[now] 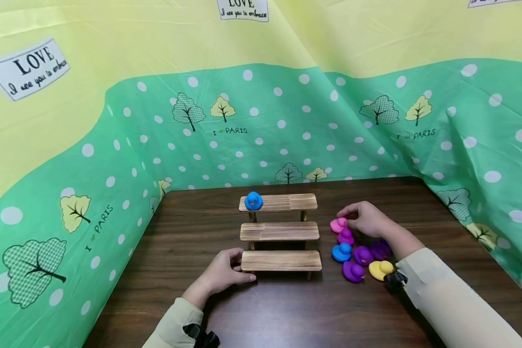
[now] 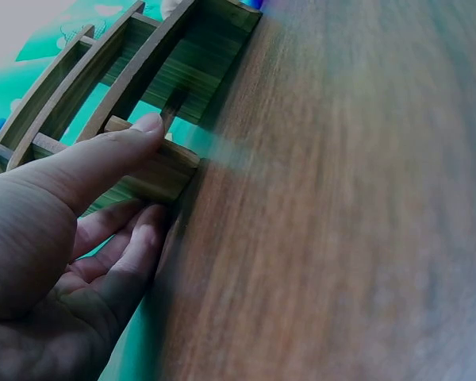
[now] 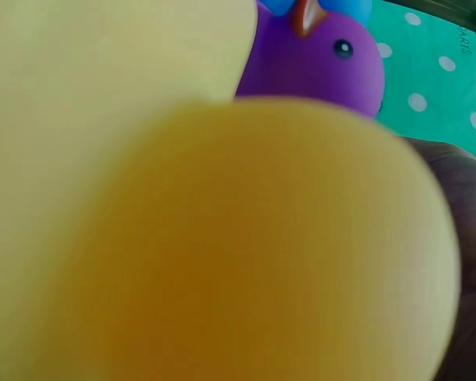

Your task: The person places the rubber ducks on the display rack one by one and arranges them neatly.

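A three-step wooden stand (image 1: 281,261) is on the dark table, with one blue rubber duck (image 1: 253,201) at the left end of its top step. My left hand (image 1: 227,271) grips the stand's lower left end; in the left wrist view, the thumb (image 2: 119,155) and curled fingers close round its leg (image 2: 163,171). To the right of the stand, my right hand (image 1: 367,220) pinches a pink rubber duck (image 1: 338,225) at the far end of a group of ducks. A yellow duck (image 3: 285,238) fills most of the right wrist view, hiding the fingertips.
Close below the right hand sit a magenta duck (image 1: 345,237), a blue duck (image 1: 341,252), several purple ducks (image 1: 353,271) and the yellow duck near the right cuff. A green and yellow printed cloth (image 1: 261,145) hangs behind the table (image 1: 191,217) and along its sides.
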Demonstrator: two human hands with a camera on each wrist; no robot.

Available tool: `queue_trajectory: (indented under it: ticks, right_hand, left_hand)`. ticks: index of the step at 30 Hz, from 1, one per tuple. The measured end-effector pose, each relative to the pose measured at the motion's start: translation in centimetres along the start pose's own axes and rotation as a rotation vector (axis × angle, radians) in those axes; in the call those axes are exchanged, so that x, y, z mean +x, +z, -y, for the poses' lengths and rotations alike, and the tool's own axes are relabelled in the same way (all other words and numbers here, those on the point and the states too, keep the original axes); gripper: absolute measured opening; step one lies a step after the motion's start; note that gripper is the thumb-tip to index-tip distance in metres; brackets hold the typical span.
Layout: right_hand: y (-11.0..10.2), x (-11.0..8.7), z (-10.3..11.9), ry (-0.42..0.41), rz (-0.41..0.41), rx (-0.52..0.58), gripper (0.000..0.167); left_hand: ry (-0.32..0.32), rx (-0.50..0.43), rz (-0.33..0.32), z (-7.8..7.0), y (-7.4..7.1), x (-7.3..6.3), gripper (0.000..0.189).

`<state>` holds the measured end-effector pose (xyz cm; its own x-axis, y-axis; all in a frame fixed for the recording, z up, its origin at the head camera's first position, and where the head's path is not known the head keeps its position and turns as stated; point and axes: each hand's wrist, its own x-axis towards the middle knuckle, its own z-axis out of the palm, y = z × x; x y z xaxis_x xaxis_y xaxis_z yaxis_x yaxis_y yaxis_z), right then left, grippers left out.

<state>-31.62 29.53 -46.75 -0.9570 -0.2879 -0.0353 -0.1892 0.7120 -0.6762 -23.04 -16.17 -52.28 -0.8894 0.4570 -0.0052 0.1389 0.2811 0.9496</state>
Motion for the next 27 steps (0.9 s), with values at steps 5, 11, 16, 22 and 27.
queue_trajectory:
  ticks: [5, 11, 16, 22, 27]
  right_hand:
    - [0.03, -0.16, -0.3, 0.021, -0.006, -0.003, 0.021]
    - [-0.06, -0.47, -0.3, 0.026, -0.015, -0.038, 0.02]
    - [-0.2, -0.58, -0.26, 0.07, 0.025, 0.031, 0.026]
    - [-0.27, -0.62, -0.14, 0.103, 0.048, 0.072, 0.03]
    - [-0.29, -0.65, -0.25, 0.101, 0.017, -0.001, 0.027]
  left_hand:
    - [0.004, -0.005, 0.002, 0.06, 0.07, 0.01, 0.049]
    - [0.006, -0.005, 0.003, 0.0, 0.08, -0.02, 0.048]
    - [0.01, 0.0, 0.001, -0.07, 0.0, -0.08, 0.047]
    - [0.013, -0.002, 0.001, -0.08, 0.05, -0.19, 0.045]
    - [0.013, 0.006, 0.0, -0.17, 0.17, -0.23, 0.043]
